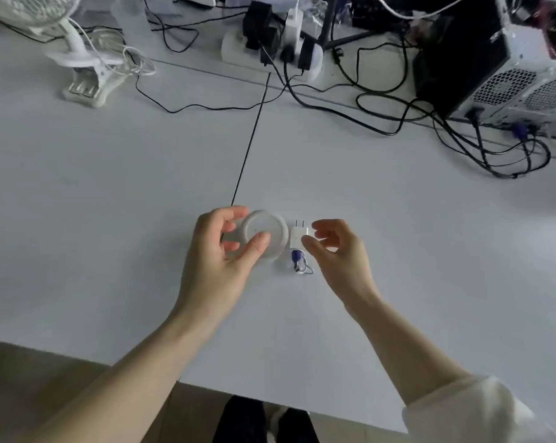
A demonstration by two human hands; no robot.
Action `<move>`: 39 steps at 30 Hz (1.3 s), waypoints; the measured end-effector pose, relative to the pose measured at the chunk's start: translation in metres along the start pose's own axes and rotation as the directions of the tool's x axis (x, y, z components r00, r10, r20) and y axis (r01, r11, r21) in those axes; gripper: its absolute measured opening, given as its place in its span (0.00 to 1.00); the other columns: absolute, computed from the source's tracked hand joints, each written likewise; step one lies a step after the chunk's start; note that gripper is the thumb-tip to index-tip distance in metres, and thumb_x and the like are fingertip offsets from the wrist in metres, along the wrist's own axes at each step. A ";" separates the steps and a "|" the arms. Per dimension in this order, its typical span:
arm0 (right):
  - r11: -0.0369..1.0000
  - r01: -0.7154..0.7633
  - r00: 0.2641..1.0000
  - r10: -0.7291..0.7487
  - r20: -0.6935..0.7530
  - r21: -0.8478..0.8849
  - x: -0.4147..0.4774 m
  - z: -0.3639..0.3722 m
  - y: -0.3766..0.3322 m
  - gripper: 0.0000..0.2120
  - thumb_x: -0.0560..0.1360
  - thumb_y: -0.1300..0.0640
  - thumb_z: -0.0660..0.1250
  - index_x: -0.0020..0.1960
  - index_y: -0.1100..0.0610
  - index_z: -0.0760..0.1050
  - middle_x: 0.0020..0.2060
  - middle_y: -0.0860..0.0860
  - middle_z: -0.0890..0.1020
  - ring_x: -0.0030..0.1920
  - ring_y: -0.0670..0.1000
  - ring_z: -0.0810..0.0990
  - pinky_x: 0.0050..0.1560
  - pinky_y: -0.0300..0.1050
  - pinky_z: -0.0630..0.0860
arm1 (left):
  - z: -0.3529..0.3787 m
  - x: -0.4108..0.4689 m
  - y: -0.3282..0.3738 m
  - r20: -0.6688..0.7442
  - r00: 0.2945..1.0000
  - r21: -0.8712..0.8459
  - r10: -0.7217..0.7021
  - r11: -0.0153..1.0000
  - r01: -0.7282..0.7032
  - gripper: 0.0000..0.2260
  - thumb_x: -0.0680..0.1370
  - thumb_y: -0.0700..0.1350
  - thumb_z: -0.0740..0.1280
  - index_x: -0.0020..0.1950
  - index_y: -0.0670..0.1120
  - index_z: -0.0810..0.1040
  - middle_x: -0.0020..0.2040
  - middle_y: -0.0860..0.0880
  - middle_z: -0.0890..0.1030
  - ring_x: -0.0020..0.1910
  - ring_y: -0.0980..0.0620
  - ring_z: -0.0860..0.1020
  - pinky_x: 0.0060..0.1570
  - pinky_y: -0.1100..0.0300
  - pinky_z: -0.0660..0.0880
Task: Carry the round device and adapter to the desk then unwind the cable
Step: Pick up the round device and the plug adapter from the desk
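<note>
A white round device [265, 230] lies on the white desk [110, 203] near its front middle. My left hand [220, 251] curls around it, thumb on its near rim and fingers at its far left edge. Right beside the device sits a small white plug adapter [299, 235], prongs pointing away from me. My right hand [335, 251] has its thumb tip on the adapter's near corner and its fingers bent just off its right side. A blue connector [296, 257] with a short loop of thin cable [305, 270] lies just below the adapter.
A white clip-on fan [78, 65] stands at the back left. A power strip [270, 49] full of plugs sits at the back centre, black cables spreading over the desk. A black and silver computer tower [494, 68] occupies the back right. The desk's front edge [270, 398] is close.
</note>
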State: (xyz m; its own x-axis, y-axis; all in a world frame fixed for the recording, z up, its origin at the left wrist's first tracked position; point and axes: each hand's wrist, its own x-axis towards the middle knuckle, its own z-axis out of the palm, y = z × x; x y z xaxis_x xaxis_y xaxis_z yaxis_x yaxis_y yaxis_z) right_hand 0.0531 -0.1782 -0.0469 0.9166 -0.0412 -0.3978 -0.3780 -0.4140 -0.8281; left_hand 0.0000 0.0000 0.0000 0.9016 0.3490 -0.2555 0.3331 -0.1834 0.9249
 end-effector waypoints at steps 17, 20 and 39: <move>0.889 -0.178 0.984 0.149 -0.100 -0.421 0.038 0.044 0.007 0.21 0.75 0.50 0.67 0.66 0.51 0.72 0.61 0.49 0.74 0.59 0.56 0.78 0.49 0.52 0.79 | 0.023 0.031 -0.051 0.184 0.981 0.031 -0.062 0.998 0.057 0.44 0.64 0.45 0.82 0.76 0.55 0.64 0.71 0.60 0.70 0.70 0.62 0.69 0.62 0.73 0.64; 0.880 -0.176 0.984 0.151 -0.091 -0.441 0.039 0.043 0.005 0.19 0.76 0.49 0.65 0.66 0.52 0.72 0.60 0.50 0.74 0.57 0.55 0.78 0.45 0.48 0.74 | 0.025 0.035 -0.055 0.189 0.979 0.065 -0.075 0.996 0.063 0.42 0.64 0.43 0.82 0.73 0.56 0.66 0.69 0.60 0.73 0.67 0.61 0.71 0.59 0.74 0.66; 0.834 -0.239 0.971 0.210 0.115 0.498 -0.002 -0.081 0.004 0.10 0.78 0.60 0.65 0.55 0.59 0.84 0.42 0.55 0.75 0.40 0.57 0.70 0.34 0.42 0.73 | 0.076 0.024 -0.002 0.416 0.908 0.108 0.053 0.988 -0.108 0.38 0.62 0.49 0.81 0.70 0.57 0.69 0.66 0.61 0.74 0.64 0.65 0.72 0.57 0.69 0.67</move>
State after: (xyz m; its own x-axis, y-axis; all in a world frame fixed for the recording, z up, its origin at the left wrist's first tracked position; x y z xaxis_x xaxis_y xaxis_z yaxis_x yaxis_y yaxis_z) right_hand 0.0605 -0.2534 -0.0170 0.7956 -0.0228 -0.6053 -0.5992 0.1176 -0.7919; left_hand 0.0421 -0.0609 -0.0294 0.9510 -0.0756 -0.2997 0.2619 -0.3183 0.9111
